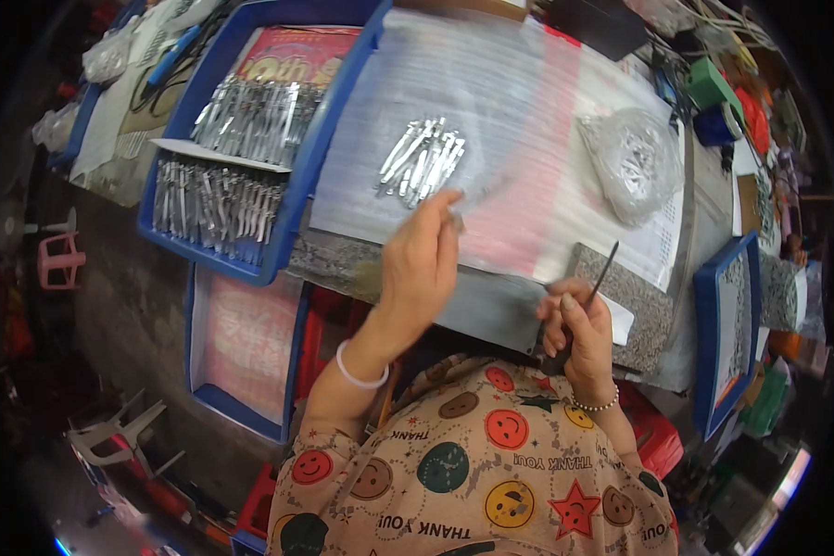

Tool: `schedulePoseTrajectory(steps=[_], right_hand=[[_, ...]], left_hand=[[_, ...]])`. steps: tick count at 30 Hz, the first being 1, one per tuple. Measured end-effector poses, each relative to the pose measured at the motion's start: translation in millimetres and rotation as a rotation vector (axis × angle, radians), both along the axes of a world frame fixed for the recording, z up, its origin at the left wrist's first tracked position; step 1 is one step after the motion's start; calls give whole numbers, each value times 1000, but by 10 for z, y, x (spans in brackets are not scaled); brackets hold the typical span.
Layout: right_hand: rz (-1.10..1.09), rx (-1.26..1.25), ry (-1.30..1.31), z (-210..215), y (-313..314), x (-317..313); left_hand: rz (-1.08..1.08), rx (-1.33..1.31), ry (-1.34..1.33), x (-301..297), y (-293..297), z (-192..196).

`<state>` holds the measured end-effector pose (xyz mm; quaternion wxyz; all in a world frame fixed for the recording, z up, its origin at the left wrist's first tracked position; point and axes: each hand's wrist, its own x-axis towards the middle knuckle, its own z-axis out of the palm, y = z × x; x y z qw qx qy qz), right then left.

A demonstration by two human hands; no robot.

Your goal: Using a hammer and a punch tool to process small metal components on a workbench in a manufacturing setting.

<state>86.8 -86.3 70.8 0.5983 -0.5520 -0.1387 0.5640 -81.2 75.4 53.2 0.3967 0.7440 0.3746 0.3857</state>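
My left hand (423, 255) hovers over the near edge of the covered work surface. Its thumb and fingers are pinched together, and anything between them is too small to make out. Just beyond the fingertips lies a loose pile of slim, shiny metal pieces (422, 159). Over to the right, my right hand (579, 334) is closed around a thin, dark, rod-like tool (606, 267), its tip pointing up and away from me. I cannot tell the tool's exact kind, as the fingers cover its lower part.
A blue tray (271, 267) at left holds rows of similar metal pieces, split by a white strip. Below it sits another blue tray (287, 428). At right are a clear plastic bag (635, 167) of small parts, a speckled stone slab (653, 320) and a blue-rimmed tray (709, 347).
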Motion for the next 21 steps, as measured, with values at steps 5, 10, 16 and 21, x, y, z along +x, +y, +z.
schedulePoseTrajectory(steps=[5, 10, 16, 21], right_hand=[[154, -35, -124, 48, -80, -138], [250, -103, -215, 137, -120, -153], [296, -99, -290, 117, -158, -121], [343, -100, -325, 132, -166, -96]], left_hand=[[208, 496, 313, 29, 606, -194], [181, 621, 505, 37, 696, -344], [163, 532, 538, -144, 561, -135], [277, 544, 449, -604, 872, 293]])
